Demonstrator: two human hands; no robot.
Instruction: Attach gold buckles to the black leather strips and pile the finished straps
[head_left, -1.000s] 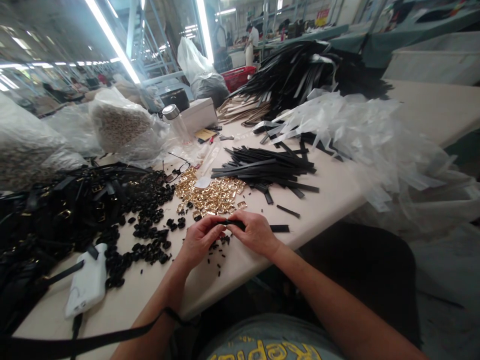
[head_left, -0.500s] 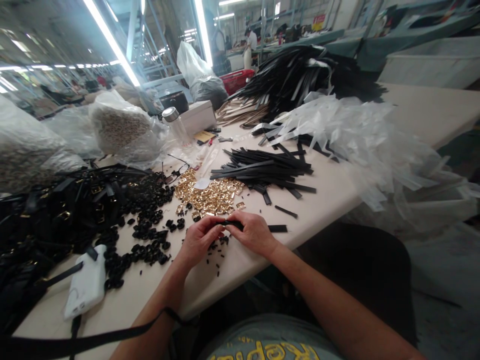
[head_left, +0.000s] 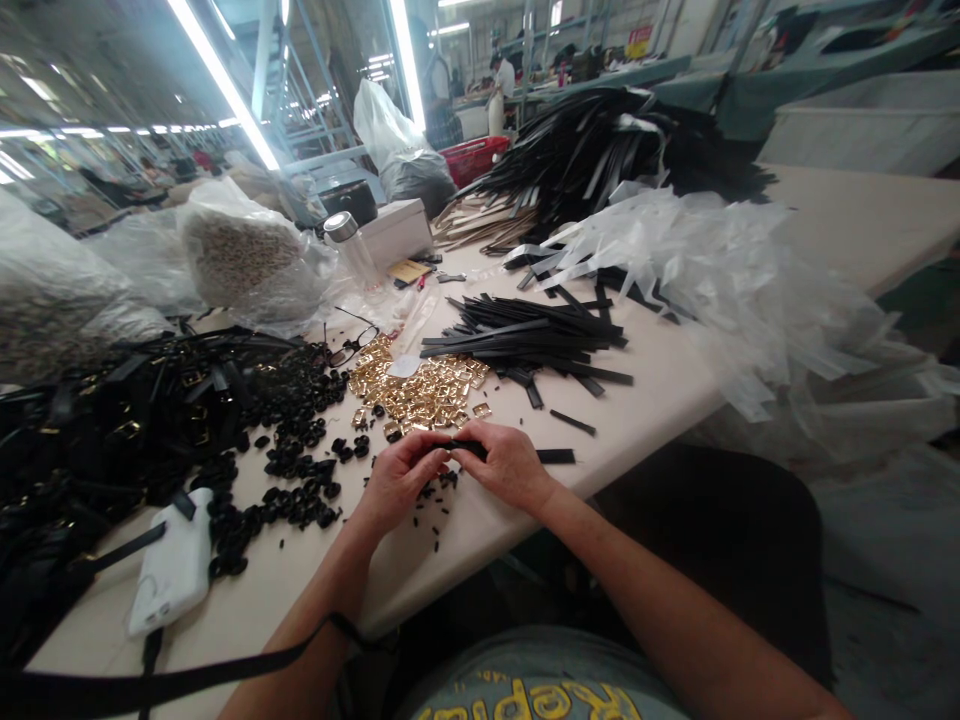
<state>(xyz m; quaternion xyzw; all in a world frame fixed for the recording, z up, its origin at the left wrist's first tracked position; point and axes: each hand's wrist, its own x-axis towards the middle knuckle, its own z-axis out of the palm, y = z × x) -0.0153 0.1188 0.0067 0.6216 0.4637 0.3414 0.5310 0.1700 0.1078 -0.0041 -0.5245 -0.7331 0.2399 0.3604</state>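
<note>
Between my two hands runs a black strap, its middle partly covered by my fingers. My left hand pinches its left end, thumb against fingertips. Wrapped over the strap from the other side is my right hand; a flat black strap end sticks out past it to the right. Whether both parts are one strap I cannot tell. Just beyond my fingertips lies a heap of gold buckles. Small black bits are scattered on the table below my hands.
Cut black straps lie in a pile beyond my right hand. Black loops spread to the left, near a white power bank. Eyeglasses, a bottle and white plastic strips are farther back.
The camera view shifted slightly between the first two frames. My hands stay together on the strap with hardly any visible movement.
</note>
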